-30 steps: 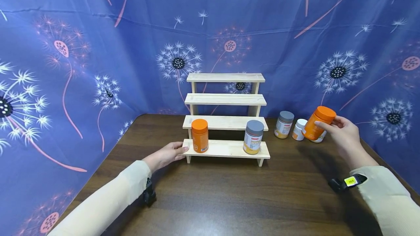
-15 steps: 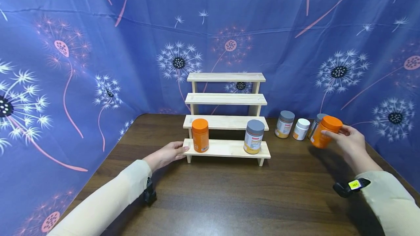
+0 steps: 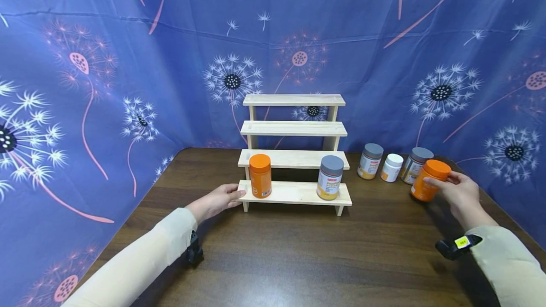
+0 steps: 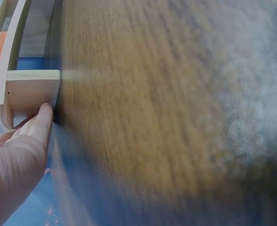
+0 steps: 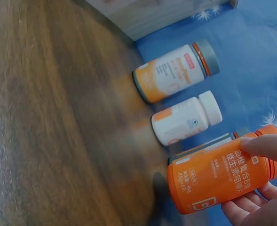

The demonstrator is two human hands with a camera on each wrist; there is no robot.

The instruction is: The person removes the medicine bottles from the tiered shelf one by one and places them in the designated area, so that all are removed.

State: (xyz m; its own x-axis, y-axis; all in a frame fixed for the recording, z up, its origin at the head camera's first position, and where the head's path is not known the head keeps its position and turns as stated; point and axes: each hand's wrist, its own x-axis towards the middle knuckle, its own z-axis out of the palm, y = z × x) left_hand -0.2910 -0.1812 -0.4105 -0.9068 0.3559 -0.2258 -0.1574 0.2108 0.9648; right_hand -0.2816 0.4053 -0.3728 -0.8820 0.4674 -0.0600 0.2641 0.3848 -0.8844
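Note:
My right hand (image 3: 462, 195) grips an orange supplement bottle (image 3: 431, 181) between thumb and fingers, upright and right down at the tabletop. In the right wrist view the orange bottle (image 5: 218, 176) shows white lettering and partly hides a grey-lidded bottle behind it. At the stand's left end, my left hand (image 3: 217, 201) holds the lowest step of a four-tier wooden display stand (image 3: 294, 192), thumb on top. The left wrist view has its fingers (image 4: 43, 123) against the stand's side leg (image 4: 35, 92). On that step stand an orange bottle (image 3: 260, 176) and a grey-lidded bottle (image 3: 330, 178).
Right of the stand, a grey-lidded bottle (image 3: 369, 161), a small white bottle (image 3: 391, 168) and another grey-lidded bottle (image 3: 415, 165) form a row on the dark wooden table (image 3: 281, 259). Blue dandelion-print cloth (image 3: 367, 60) hangs close behind.
My right hand has carried the orange bottle right and down to the table, uncovering the grey-lidded bottle behind it. My left hand stays on the stand.

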